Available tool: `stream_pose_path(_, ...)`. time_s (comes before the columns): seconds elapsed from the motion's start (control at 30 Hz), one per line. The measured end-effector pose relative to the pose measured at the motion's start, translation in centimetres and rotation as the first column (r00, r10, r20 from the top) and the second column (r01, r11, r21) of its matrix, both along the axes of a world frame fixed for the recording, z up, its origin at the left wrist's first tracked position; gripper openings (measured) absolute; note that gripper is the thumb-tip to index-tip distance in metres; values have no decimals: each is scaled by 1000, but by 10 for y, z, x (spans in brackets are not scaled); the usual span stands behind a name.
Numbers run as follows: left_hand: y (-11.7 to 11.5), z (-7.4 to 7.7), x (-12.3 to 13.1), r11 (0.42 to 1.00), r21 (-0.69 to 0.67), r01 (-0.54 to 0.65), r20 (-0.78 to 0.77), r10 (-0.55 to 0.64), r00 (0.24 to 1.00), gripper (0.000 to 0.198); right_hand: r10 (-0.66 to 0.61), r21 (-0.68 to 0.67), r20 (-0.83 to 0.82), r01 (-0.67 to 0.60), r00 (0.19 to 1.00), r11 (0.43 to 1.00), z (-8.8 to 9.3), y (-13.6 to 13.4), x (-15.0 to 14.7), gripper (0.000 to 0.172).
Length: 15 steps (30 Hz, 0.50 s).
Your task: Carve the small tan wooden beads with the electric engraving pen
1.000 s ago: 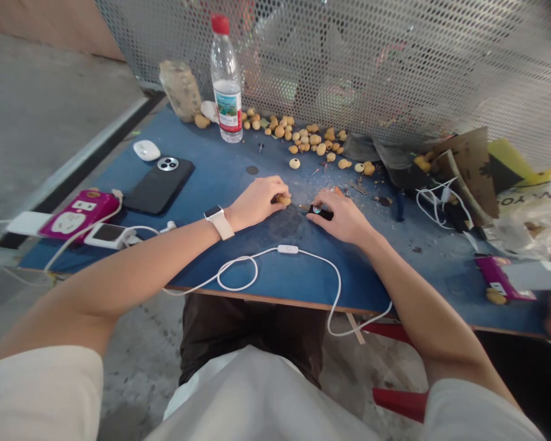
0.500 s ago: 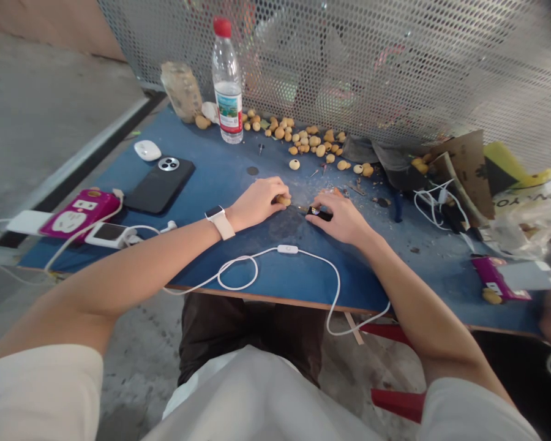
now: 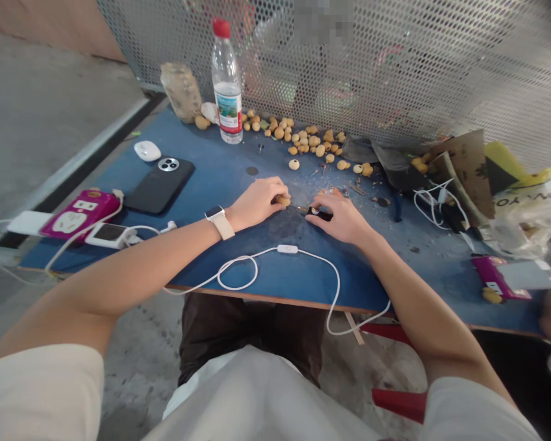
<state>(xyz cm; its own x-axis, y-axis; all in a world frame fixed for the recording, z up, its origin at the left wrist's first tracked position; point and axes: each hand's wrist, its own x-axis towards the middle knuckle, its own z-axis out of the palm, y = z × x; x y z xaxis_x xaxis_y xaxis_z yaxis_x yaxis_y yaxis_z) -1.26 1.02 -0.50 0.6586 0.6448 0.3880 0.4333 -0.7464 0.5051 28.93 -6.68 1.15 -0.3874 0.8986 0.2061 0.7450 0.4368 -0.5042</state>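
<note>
Between the thumb and fingers of the left hand [image 3: 259, 202], on the middle part of the blue table [image 3: 294, 275], is a small tan piece [image 3: 283, 201]. Only its rounded end is exposed; the fingers cover the remainder. The right hand [image 3: 342, 214] is curled around a black tool [image 3: 320, 214], whose narrow tip [image 3: 302, 209] points toward the piece. From where I stand, I cannot tell whether tip and piece touch.

Caution: a loose pinch could let the rounded piece turn or roll away. Caution: a slip of the right hand could drive the tip into the left fingers, since both lie on the same line. Caution: a forearm drawn backward could drag the white cable [image 3: 288, 249], which loops on the near side of both hands and hangs over the table edge.

Position: the piece is to the right of the left palm, held at the fingertips, and to the left of the tool. The 2 hands are near each other but apart. Beyond them lie crumbs [image 3: 337, 185], then a row of tan rounded pieces [image 3: 314, 142] beside an upright bottle [image 3: 228, 104], along the perforated panel [image 3: 371, 73].
</note>
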Motion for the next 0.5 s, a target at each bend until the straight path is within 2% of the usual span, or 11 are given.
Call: stream_pose_path(0.5,1,-1,0,1000,0,-10,-2,10,1000,19,3,9,-15,-2,1000,1000,-2,2,3,26)
